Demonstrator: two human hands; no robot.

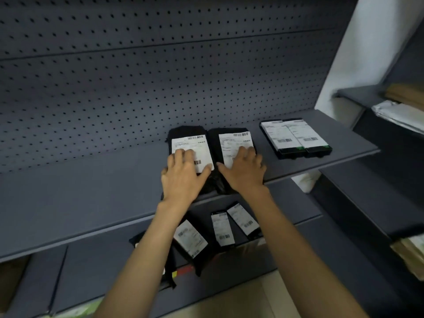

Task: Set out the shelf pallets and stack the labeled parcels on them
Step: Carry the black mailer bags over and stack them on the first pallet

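**Hands flat on two black parcels on the upper shelf**

Head view: two black parcels lie side by side, touching, on the grey upper shelf (91,198) in front of the pegboard back wall (137,76). The left hand (183,173) rests palm down on the left parcel (190,145), fingers spread over the lower part of its white label, thumb reaching toward the gap between the two parcels. The right hand (243,171) lies the same way on the right parcel (231,143), fingers spread across its label. Neither hand grips anything; both are open and pressed flat, just beside each other without touching.

Further right on the same shelf, apart from the hands, sits a pair of dark parcels (296,138) with white labels, close together near the shelf's end. Under the forearms, on the lower shelf (298,216), three more labelled black parcels (222,228) lie loosely at differing angles.
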